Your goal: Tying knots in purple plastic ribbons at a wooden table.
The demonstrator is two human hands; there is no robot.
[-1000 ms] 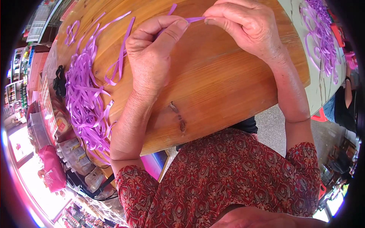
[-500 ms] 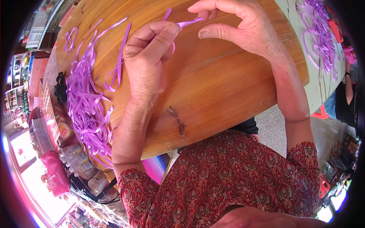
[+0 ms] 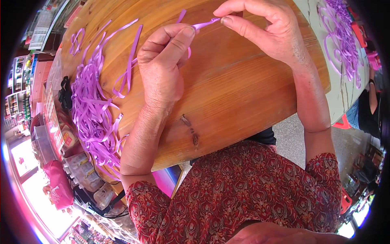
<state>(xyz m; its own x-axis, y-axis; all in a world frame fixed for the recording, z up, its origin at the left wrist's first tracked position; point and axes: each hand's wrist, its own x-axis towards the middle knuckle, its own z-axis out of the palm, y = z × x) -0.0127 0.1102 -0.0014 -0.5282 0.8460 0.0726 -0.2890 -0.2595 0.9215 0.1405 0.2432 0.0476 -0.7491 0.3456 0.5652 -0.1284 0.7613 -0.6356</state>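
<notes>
My left hand (image 3: 162, 61) is closed round a narrow purple ribbon (image 3: 204, 24), pinching it between thumb and bent forefinger. A short length sticks out to the right and ends in a small loop or knot; another bit shows below the fingers. At that end, my right hand (image 3: 264, 30) has its thumb and forefinger drawn together in a pinch, though their exact contact with the ribbon is hard to see. Left of my left hand lies a big heap of loose purple ribbons (image 3: 91, 110) on the wooden table (image 3: 239, 89), with a few strands trailing toward the far side.
Across the right side, a pale tabletop (image 3: 339, 103) bears a second bunch of purple ribbons (image 3: 345, 44). Clear plastic containers (image 3: 83, 173) and a pink bag (image 3: 59, 185) stand beyond the table's left edge. Part of another person (image 3: 370, 105) shows at far right.
My right thumb and forefinger have come together at the ribbon's looped end, from wide apart. My left hand has shifted slightly right, still gripping the ribbon.
</notes>
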